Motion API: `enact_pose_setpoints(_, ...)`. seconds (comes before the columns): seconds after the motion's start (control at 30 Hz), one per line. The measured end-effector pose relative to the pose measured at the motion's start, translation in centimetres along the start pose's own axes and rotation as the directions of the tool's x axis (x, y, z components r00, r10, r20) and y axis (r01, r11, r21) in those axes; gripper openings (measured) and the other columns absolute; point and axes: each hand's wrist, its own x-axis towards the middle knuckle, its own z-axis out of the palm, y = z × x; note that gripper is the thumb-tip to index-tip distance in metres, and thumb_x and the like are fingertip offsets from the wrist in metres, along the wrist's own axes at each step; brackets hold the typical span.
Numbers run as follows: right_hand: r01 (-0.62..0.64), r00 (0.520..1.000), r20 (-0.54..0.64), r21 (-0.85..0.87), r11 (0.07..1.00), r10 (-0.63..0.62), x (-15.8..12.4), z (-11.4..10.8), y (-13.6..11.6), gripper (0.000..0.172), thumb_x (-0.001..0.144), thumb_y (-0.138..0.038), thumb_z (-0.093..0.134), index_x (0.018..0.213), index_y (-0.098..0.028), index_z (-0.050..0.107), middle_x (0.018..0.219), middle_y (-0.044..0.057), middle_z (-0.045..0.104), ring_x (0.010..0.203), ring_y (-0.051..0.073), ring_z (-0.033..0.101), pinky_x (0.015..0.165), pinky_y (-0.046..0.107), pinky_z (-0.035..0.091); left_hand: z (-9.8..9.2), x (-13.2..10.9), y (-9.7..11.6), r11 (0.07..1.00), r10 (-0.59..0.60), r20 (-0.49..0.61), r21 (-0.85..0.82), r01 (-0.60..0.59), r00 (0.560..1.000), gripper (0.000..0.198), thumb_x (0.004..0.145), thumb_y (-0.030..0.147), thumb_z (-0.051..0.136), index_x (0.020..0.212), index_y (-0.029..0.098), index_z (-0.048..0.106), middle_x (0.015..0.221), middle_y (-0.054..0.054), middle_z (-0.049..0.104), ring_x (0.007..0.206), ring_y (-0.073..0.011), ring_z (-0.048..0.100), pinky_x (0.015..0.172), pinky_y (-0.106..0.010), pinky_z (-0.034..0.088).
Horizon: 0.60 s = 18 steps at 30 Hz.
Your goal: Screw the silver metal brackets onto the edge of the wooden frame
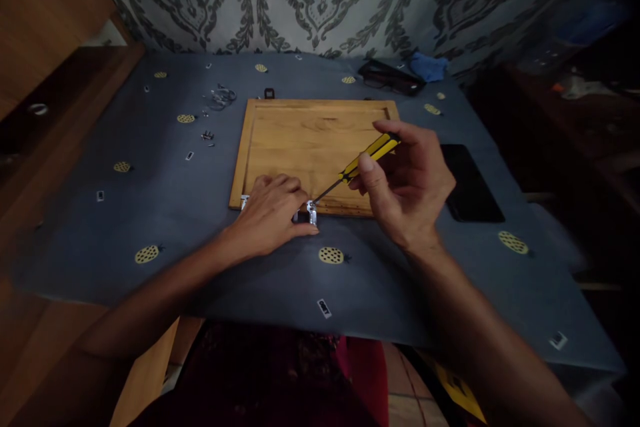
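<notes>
A wooden board [310,140] with a raised rim lies flat in the middle of the table. At its near edge sits a small metal hinge [311,212]. My left hand [273,212] lies over that hinge, fingers curled and pressing it against the board's edge. My right hand [405,180] is closed around a screwdriver [367,159] with a yellow and black handle. Its thin shaft slants down to the left, and its tip meets the hinge beside my left fingertips.
The table wears a grey-blue cloth [165,213] with yellow dotted motifs. A black phone [470,183] lies right of the board. Small metal parts and rings [220,97] are scattered at the far left. Dark glasses [390,77] and a blue cloth [429,67] rest by the wall.
</notes>
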Motion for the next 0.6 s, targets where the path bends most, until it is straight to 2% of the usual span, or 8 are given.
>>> enact_pose_setpoints(0.23, 0.113, 0.993, 0.032, 0.018, 0.993, -0.113, -0.1, 0.1, -0.4, 0.038, 0.088, -0.036, 0.084, 0.123, -0.036, 0.069, 0.104, 0.000, 0.071, 0.059, 0.011, 0.067, 0.055, 0.028, 0.062, -0.1, 0.0, 0.0, 1.000, 0.000, 0.002, 0.012, 0.000, 1.000, 0.039, 0.089, 0.051, 0.081, 0.107, 0.017, 0.074, 0.109, -0.007, 0.070, 0.113, -0.0305, 0.062, 0.097, -0.044, 0.041)
enact_pose_setpoints(0.4, 0.047, 0.991, 0.116, 0.126, 0.991, -0.062, -0.2, 0.0, -0.9, 0.026, 0.095, -0.034, 0.077, 0.118, -0.033, 0.066, 0.097, -0.001, 0.074, 0.058, 0.010, 0.067, 0.051, 0.025, 0.063, -0.1, 0.0, 0.0, 1.000, -0.001, 0.003, 0.016, 0.001, 1.000, 0.040, 0.089, 0.052, 0.081, 0.106, 0.017, 0.074, 0.110, -0.007, 0.071, 0.113, -0.0307, 0.062, 0.097, -0.043, 0.041)
enact_pose_setpoints(0.5, 0.044, 0.984, 0.166, 0.131, 0.990, -0.066, 0.0, -0.1, -1.0, 0.034, 0.093, -0.032, 0.079, 0.124, -0.035, 0.065, 0.093, -0.002, 0.073, 0.060, 0.011, 0.069, 0.053, 0.025, 0.063, 0.0, 0.0, 0.0, 1.000, 0.005, -0.008, 0.014, -0.005, 1.000, 0.040, 0.090, 0.052, 0.081, 0.106, 0.017, 0.073, 0.110, -0.007, 0.071, 0.113, -0.0303, 0.061, 0.096, -0.043, 0.041)
enact_pose_setpoints(0.6, 0.053, 0.975, 0.208, 0.116, 0.992, -0.076, 0.3, -0.2, -1.2, 0.045, 0.094, -0.034, 0.078, 0.135, -0.040, 0.063, 0.098, -0.001, 0.073, 0.062, 0.012, 0.070, 0.054, 0.026, 0.063, 0.1, 0.0, -0.1, 1.000, 0.008, -0.009, 0.017, -0.008, 1.000, 0.039, 0.090, 0.052, 0.080, 0.105, 0.016, 0.073, 0.109, -0.007, 0.071, 0.111, -0.0298, 0.061, 0.095, -0.042, 0.041)
